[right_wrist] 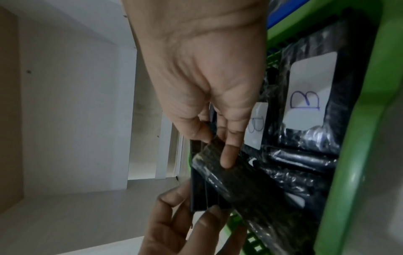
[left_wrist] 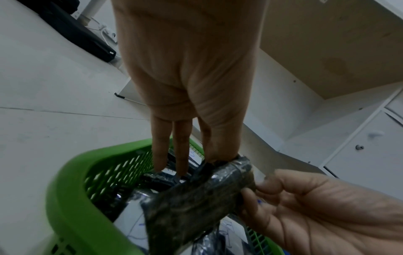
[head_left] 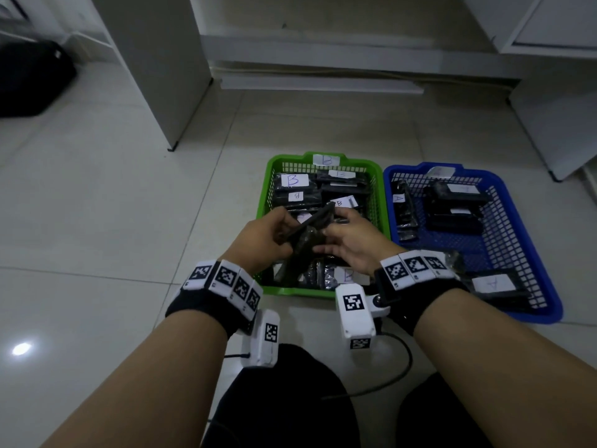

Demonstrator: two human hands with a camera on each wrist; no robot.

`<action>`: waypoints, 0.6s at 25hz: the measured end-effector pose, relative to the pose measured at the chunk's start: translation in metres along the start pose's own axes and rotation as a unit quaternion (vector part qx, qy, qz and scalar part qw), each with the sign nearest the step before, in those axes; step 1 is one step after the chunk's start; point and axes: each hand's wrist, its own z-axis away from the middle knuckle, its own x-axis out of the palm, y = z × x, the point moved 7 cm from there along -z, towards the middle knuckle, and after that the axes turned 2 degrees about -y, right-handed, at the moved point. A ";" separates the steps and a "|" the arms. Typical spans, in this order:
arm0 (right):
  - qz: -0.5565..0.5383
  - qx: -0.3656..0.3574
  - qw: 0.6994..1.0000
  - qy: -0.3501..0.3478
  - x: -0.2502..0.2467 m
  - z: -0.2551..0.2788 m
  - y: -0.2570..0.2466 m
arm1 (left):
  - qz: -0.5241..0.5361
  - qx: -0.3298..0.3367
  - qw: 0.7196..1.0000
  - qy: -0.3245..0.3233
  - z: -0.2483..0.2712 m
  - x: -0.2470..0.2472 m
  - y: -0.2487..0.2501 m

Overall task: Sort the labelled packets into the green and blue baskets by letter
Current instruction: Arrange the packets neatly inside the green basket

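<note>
floor (head_left: 97, 195): glossy pale tiles, light glare near left | white cabinets (head_left: 155, 59) beyond | black bag (head_left: 32, 79) far left

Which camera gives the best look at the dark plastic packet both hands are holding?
The left wrist view: the dark plastic packet fills the frame with its broad face shown, no label visible, the left hand and right hand at its ends. The head view shows it small; the right wrist view, edge-on.

Dim, cool indoor light throughout. A bright glare spot sits on the glossy floor tiles (head_left: 21, 348) at eight o'clock. Wide-angle bending curves the edges; both wrist views are soft and motion-blurred.
</note>
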 end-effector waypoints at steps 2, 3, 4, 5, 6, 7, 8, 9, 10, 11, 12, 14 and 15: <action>0.004 0.004 1.000 0.011 -0.009 0.004 0.001 | -0.018 -0.014 0.999 0.024 -0.001 -0.003 -0.003; 0.012 0.005 1.000 0.009 -0.011 0.007 0.003 | -0.023 -0.021 0.999 0.043 0.000 -0.006 -0.006; 0.033 0.004 0.999 0.002 -0.013 0.010 0.006 | -0.026 -0.028 0.998 0.059 0.000 -0.008 -0.008; 0.065 0.000 0.998 -0.010 -0.014 0.014 0.008 | -0.028 -0.035 0.997 0.067 0.001 -0.009 -0.011; 0.104 -0.006 0.994 -0.024 -0.014 0.017 0.011 | -0.028 -0.041 0.996 0.067 0.001 -0.010 -0.015; 0.144 -0.012 0.989 -0.036 -0.014 0.020 0.013 | -0.028 -0.047 0.997 0.059 0.000 -0.008 -0.018; 0.184 -0.012 0.982 -0.046 -0.014 0.023 0.015 | -0.029 -0.052 0.997 0.043 -0.001 -0.006 -0.021; 0.224 -0.010 0.973 -0.053 -0.015 0.026 0.016 | -0.035 -0.058 0.998 0.018 -0.002 -0.001 -0.023; 0.265 -0.006 0.963 -0.056 -0.017 0.028 0.017 | -0.044 -0.062 0.997 -0.011 -0.003 0.004 -0.025; 0.305 -0.004 0.951 -0.051 -0.020 0.030 0.017 | -0.054 -0.064 0.996 -0.035 -0.003 0.009 -0.026; 0.342 -0.010 0.939 -0.036 -0.025 0.031 0.014 | -0.061 -0.065 0.995 -0.046 -0.002 0.013 -0.027; 0.385 -0.041 0.922 0.018 -0.040 0.033 0.002 | -0.071 -0.060 0.995 -0.035 -0.002 0.014 -0.026; 0.393 -0.058 0.916 0.048 -0.049 0.034 -0.005 | -0.075 -0.050 0.996 -0.021 -0.002 0.011 -0.025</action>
